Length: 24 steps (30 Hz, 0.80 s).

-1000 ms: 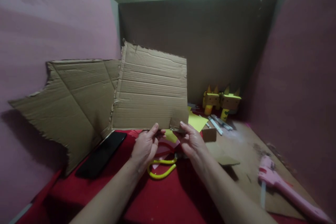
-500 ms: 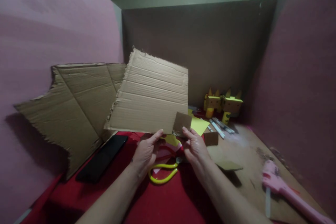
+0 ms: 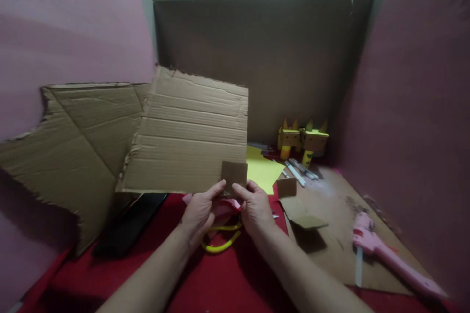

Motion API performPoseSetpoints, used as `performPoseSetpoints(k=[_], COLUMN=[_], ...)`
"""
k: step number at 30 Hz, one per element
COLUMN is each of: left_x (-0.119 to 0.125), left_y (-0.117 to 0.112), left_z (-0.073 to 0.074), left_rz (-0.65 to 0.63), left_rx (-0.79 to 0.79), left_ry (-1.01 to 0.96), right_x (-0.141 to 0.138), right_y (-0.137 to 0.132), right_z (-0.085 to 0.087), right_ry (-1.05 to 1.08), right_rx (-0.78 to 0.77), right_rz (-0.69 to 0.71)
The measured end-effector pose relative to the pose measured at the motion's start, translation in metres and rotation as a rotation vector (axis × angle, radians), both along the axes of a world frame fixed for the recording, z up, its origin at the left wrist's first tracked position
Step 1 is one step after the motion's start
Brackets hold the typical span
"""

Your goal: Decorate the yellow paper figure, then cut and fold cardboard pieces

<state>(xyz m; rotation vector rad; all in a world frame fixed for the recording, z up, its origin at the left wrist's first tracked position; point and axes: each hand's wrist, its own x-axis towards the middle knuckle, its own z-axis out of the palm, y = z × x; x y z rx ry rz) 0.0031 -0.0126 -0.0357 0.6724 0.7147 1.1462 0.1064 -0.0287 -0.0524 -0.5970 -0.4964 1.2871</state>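
Note:
A large cardboard sheet with a ragged left edge is held up in front of me. Over its lower right corner lies a small brown cardboard square. My left hand pinches the sheet's bottom edge, its thumb at the square's lower left. With thumb and fingers closed, my right hand grips the square against the sheet at that corner. Below the hands, yellow-handled scissors rest on the red cloth, their blades mostly hidden.
Left stands a big torn cardboard piece, with a black phone beneath. Yellow paper, markers and a folded cardboard piece lie right of centre. A pink glue gun is far right; two cardboard figures stand behind.
The small square has shifted left and in from the sheet's right side, now flush with its corner. My right hand moved left with it, closer to my left hand. The view has turned slightly right.

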Motion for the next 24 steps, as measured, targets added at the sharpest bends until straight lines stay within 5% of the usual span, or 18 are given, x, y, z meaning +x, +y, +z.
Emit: performPoseSetpoints(k=[11, 24], left_x=[-0.010, -0.017], left_y=[0.008, -0.002], left_z=[0.000, 0.003], left_rz=[0.087, -0.090], left_rx=[0.041, 0.045], left_ry=[0.012, 0.142], right_x=[0.016, 0.023], right_y=[-0.004, -0.008], right_z=[0.010, 0.019], right_ry=[-0.094, -0.119], right_rx=[-0.033, 0.023], right_rz=[-0.091, 0.140])
